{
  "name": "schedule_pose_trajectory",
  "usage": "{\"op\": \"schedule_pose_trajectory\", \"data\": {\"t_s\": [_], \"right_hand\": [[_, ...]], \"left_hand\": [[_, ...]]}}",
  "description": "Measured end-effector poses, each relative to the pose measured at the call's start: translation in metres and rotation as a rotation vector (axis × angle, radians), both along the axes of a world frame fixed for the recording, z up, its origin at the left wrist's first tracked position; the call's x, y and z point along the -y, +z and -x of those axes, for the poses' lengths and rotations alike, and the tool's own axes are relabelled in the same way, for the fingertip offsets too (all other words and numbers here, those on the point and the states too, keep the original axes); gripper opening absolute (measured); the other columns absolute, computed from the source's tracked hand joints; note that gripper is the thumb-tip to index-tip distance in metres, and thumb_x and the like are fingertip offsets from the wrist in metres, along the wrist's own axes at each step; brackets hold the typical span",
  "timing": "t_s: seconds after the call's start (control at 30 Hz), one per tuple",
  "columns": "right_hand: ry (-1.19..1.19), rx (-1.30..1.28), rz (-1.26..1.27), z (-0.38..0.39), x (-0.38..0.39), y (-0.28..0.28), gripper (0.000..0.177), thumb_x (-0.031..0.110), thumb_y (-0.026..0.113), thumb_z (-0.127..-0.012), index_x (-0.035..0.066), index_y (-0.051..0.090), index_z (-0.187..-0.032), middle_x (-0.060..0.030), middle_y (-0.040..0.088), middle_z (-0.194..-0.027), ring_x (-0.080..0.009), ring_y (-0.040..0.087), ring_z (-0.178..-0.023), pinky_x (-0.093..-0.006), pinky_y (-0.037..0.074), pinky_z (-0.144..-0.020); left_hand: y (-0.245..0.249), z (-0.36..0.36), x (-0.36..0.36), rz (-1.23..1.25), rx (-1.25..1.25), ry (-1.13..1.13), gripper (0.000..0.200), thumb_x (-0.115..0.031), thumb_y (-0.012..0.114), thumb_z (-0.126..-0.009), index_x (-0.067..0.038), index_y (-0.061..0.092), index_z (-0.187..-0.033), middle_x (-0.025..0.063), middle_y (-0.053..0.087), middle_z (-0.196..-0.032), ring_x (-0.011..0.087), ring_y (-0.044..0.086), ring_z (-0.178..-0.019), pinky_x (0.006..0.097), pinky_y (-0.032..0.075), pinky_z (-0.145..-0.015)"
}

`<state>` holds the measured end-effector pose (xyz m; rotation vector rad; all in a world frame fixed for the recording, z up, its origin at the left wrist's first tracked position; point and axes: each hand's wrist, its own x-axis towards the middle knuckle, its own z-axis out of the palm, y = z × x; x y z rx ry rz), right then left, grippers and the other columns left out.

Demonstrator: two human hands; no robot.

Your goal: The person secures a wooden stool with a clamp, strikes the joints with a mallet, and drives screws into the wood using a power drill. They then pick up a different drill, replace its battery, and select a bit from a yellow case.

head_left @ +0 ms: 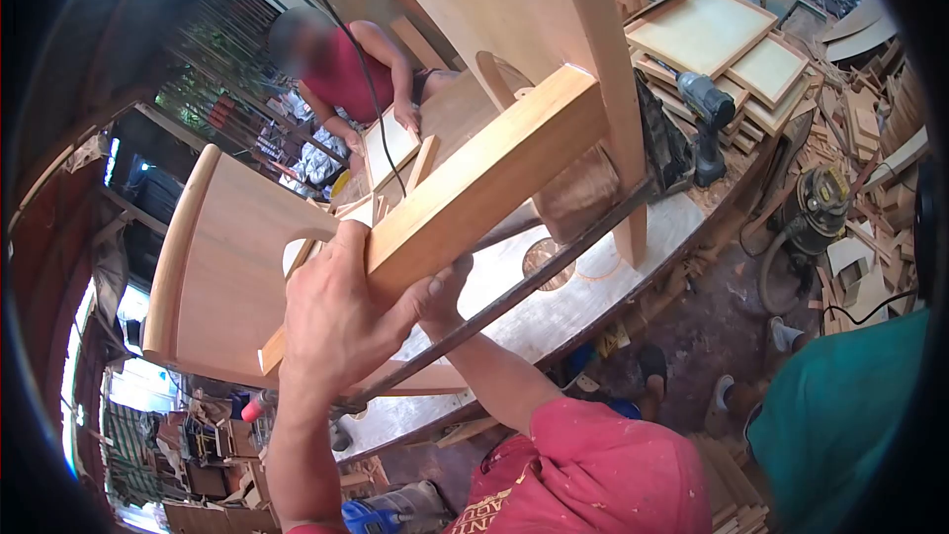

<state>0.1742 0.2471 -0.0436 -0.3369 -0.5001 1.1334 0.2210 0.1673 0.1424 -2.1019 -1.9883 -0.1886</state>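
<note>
A thick pale wooden beam (484, 173) slants across the middle, its far end against an upright curved wooden frame (618, 89). My left hand (336, 311) is wrapped round the beam's near end, thumb to the right. My right hand (445, 292) is under the beam, fingers against its lower side and partly hidden. Just below runs a long dark metal bar (494, 307), with a dark block-like part (581, 200) near its upper end. A second curved wooden panel (232, 262) stands left of my left hand.
Beneath lies a pale worktable (593, 307). Across it, a person in a red top (356, 69) handles a light panel (390, 150). A power drill (707, 114) stands beside stacked framed panels (717, 30). A person's green garment (840, 425) and a vacuum-like machine (816, 208) are at right.
</note>
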Motion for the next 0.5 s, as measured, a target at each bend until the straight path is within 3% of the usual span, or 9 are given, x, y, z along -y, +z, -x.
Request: {"op": "schedule_pose_trajectory", "data": {"t_s": [0.03,0.1,0.3,0.43,0.5], "right_hand": [[-0.117,0.137,-0.012,-0.004,-0.001,0.004,0.021,0.019,0.053,-0.097,0.0,0.062,-0.091,-0.0049,0.067,-0.084,-0.0122,0.064,-0.077,-0.0316,0.051,-0.063],[0.109,-0.157,0.091,-0.009,0.01,0.019,0.024,0.021,0.053,-0.097,0.0,0.062,-0.091,-0.0055,0.067,-0.082,-0.0132,0.065,-0.076,-0.0324,0.051,-0.063],[0.164,-0.217,0.078,0.0,0.005,0.001,0.02,0.021,0.053,-0.098,0.003,0.059,-0.093,-0.001,0.061,-0.07,-0.0099,0.058,-0.061,-0.0282,0.047,-0.057],[0.133,-0.298,0.169,-0.007,0.011,0.015,0.014,0.014,0.054,-0.096,0.002,0.059,-0.09,0.0001,0.059,-0.069,-0.0065,0.056,-0.064,-0.0246,0.045,-0.057],[0.129,-0.264,0.049,0.002,0.014,0.012,0.013,0.012,0.055,-0.095,0.002,0.059,-0.087,0.0009,0.059,-0.069,-0.0055,0.056,-0.066,-0.0226,0.043,-0.057]], "left_hand": [[0.001,0.001,0.0,-0.008,-0.008,-0.007,0.058,-0.047,0.078,-0.075,0.0,0.05,-0.094,0.0231,0.06,-0.081,0.0412,0.061,-0.08,0.0463,0.047,-0.071],[-0.001,0.002,-0.001,-0.013,-0.018,-0.025,0.056,-0.045,0.079,-0.075,0.0,0.05,-0.093,0.0224,0.06,-0.079,0.0411,0.061,-0.078,0.0463,0.047,-0.07],[-0.003,0.006,-0.001,-0.031,-0.026,-0.055,0.056,-0.044,0.08,-0.074,-0.001,0.05,-0.093,0.0211,0.061,-0.077,0.0417,0.062,-0.075,0.0461,0.047,-0.068],[-0.004,0.004,-0.002,-0.045,-0.007,-0.035,0.056,-0.044,0.08,-0.074,-0.001,0.05,-0.094,0.0216,0.061,-0.078,0.0419,0.062,-0.077,0.0467,0.047,-0.069],[-0.004,0.003,0.0,-0.037,-0.012,-0.028,0.055,-0.043,0.08,-0.074,-0.001,0.051,-0.095,0.0214,0.061,-0.078,0.042,0.062,-0.078,0.0469,0.047,-0.07]]}}
